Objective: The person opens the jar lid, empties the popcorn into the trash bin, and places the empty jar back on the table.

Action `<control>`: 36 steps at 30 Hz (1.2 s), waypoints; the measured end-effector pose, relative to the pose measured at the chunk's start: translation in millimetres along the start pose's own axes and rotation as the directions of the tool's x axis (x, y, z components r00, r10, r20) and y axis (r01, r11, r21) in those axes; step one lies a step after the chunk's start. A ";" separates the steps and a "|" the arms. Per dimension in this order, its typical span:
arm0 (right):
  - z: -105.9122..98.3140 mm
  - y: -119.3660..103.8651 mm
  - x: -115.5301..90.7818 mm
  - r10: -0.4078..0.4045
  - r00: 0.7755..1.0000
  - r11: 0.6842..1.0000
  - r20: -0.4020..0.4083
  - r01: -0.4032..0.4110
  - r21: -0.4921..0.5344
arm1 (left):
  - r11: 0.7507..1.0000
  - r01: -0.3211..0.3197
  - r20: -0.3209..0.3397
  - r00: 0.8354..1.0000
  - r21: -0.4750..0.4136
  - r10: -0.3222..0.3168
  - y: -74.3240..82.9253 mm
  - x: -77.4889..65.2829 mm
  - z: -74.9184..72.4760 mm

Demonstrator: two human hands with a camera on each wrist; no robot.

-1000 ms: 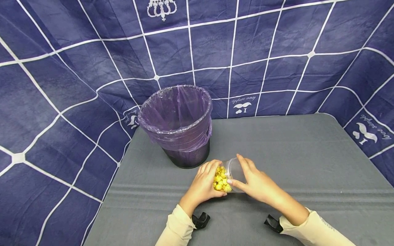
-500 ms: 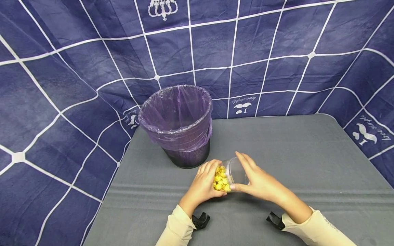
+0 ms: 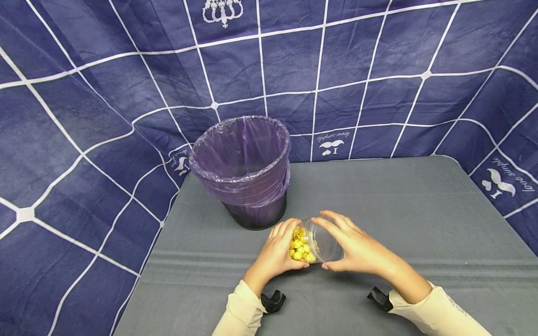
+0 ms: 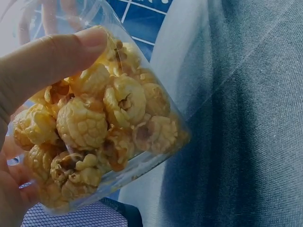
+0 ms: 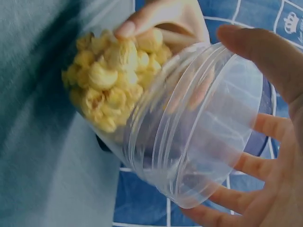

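A clear plastic jar (image 3: 308,227) lies tipped on its side between both hands, with yellow popcorn (image 3: 300,247) gathered in its base end. My left hand (image 3: 274,249) grips the base half; in the left wrist view the thumb (image 4: 71,54) presses across the jar wall over the popcorn. Around the other end curls my right hand (image 3: 359,247), holding the clear lid (image 3: 331,245). The right wrist view shows the right thumb at the lid's rim and several fingertips on its opposite side. Ridged rings circle the jar beside the lid.
Behind the hands, to the left, stands a black mesh bin (image 3: 256,214) lined with a purple bag (image 3: 248,186). Grey cloth (image 3: 386,200) covers the table. A blue curtain (image 3: 294,60) with white lines surrounds the back and sides. Black wrist mounts (image 3: 274,301) sit at both wrists.
The right hand's fingers shift round the lid, with the thumb moving down to its near lower edge and the wrist drawing slightly right. The left hand keeps the jar nearly still.
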State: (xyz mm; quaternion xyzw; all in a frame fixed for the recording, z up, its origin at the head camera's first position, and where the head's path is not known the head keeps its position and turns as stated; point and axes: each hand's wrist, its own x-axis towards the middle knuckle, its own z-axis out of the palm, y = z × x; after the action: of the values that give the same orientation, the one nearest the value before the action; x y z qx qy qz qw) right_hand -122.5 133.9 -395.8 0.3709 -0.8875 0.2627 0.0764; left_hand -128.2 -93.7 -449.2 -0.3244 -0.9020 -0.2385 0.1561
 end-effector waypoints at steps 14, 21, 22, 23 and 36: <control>-27.3 53.2 -9.8 0.260 0.965 0.959 0.033 -0.254 -0.127 | 1.000 0.000 -0.040 0.999 -0.019 -0.001 -2.8 -3.2 0.3; -14.5 86.5 -17.4 0.407 0.906 0.907 0.114 -0.386 -0.169 | 1.000 0.003 -0.034 0.999 -0.018 -0.003 -1.8 -3.2 -0.2; -12.2 90.4 -18.4 0.423 0.898 0.899 0.120 -0.400 -0.177 | 1.000 0.003 -0.035 0.999 -0.017 -0.004 -1.8 -3.1 -0.3; -9.9 94.0 -19.5 0.437 0.891 0.892 0.125 -0.412 -0.185 | 1.000 0.002 -0.036 0.999 -0.017 -0.003 -1.6 -2.9 -0.6; 11.2 113.5 -27.2 0.501 0.845 0.862 0.185 -0.468 -0.194 | 0.999 0.029 -0.014 0.999 -0.027 -0.029 0.8 -1.8 -2.3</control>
State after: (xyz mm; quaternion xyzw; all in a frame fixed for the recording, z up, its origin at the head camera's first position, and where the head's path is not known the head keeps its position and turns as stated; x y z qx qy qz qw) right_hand -181.7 211.4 -460.8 0.1557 -0.9713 0.1656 -0.0695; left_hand -126.1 -95.4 -447.8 -0.3115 -0.9023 -0.2549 0.1546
